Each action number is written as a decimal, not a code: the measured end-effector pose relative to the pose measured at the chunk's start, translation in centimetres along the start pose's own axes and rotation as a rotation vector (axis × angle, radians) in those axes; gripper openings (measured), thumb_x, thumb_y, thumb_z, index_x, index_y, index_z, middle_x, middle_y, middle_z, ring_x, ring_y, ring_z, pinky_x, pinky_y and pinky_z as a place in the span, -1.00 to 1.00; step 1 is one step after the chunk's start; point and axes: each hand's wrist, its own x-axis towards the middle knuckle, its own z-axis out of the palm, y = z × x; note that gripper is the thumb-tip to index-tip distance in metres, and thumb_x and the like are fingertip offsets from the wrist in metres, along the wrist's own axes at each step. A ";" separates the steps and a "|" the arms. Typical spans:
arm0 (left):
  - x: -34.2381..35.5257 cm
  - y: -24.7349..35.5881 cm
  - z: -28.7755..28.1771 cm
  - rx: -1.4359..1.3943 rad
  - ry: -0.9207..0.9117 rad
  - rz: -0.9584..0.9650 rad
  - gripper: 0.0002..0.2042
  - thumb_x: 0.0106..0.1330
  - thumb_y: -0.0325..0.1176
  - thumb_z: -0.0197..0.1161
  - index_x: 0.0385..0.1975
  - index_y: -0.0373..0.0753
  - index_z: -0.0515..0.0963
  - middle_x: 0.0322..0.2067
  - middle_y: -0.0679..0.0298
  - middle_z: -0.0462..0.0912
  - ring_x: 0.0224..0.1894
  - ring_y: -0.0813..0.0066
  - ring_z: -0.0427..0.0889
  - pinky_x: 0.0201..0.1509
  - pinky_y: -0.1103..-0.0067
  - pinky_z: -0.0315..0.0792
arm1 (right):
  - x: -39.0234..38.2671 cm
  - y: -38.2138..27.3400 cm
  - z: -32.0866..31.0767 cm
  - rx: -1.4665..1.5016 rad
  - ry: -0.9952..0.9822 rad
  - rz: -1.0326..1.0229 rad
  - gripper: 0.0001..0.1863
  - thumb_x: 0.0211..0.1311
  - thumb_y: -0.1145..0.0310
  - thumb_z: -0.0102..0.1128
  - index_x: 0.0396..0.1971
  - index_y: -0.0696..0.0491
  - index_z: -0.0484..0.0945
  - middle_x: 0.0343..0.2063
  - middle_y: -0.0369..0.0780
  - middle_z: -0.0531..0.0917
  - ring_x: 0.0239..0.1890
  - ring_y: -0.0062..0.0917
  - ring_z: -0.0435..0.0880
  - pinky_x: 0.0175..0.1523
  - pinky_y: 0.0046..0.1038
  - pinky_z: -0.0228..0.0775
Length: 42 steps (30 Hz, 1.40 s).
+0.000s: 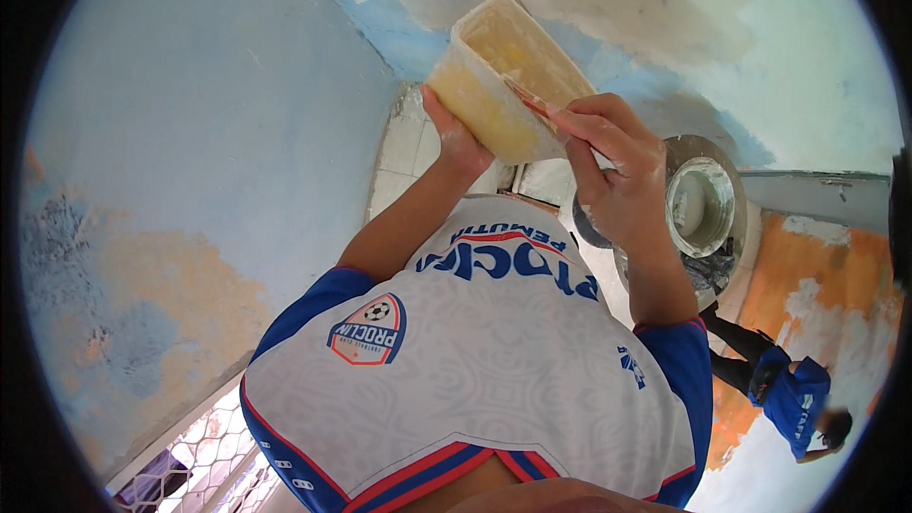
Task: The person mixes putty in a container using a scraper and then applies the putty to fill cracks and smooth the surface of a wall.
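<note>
A rectangular, pale yellow plastic tub (475,114) is held up in front of me, tilted, with whitish paste smeared over its walls. My left hand (456,138) grips it from the left side near its base, thumb along the outer wall. Closed around a thin reddish-orange tool (534,104), my right hand (617,157) is at the tub's near right rim. The tool's far end reaches the rim and inner wall; its exact kind is not clear. Pale smears mark the right fingers.
Close on the left rises a blue wall (218,104) with patchy peach areas; another patched wall (760,47) stands ahead. Right of my forearm is a whitish round bucket (701,204) on a round surface, beside black plastic (712,271). A person in blue (798,399) stands farther right.
</note>
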 end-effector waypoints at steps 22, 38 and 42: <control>-0.9 -0.8 -1.0 -0.039 -0.026 0.018 0.08 0.14 0.75 -0.16 0.54 0.09 0.18 0.46 0.26 0.33 0.47 0.19 0.37 0.47 0.14 0.39 | -0.7 -2.3 -2.4 0.014 0.032 -0.078 -0.70 0.18 0.74 0.32 -0.10 0.16 0.73 -0.24 -0.11 0.77 -0.29 -0.42 0.79 -0.23 -0.52 0.62; -1.9 -1.3 -1.1 -0.035 -0.060 -0.027 0.09 0.15 0.78 -0.37 0.54 0.11 0.18 0.47 0.30 0.35 0.46 0.23 0.39 0.47 0.20 0.41 | 0.4 -1.7 -3.5 0.019 0.003 0.050 -0.68 0.17 0.75 0.30 -0.08 0.18 0.74 -0.26 -0.16 0.76 -0.27 -0.54 0.73 -0.16 -0.57 0.54; -1.7 -1.6 -2.9 -0.060 -0.162 -0.052 0.11 0.12 0.80 -0.35 0.55 0.11 0.18 0.47 0.30 0.34 0.48 0.23 0.36 0.48 0.19 0.38 | 0.3 -1.9 -2.2 0.016 -0.111 0.043 -0.68 0.16 0.73 0.30 -0.09 0.17 0.74 -0.29 -0.16 0.75 -0.29 -0.50 0.73 -0.18 -0.54 0.54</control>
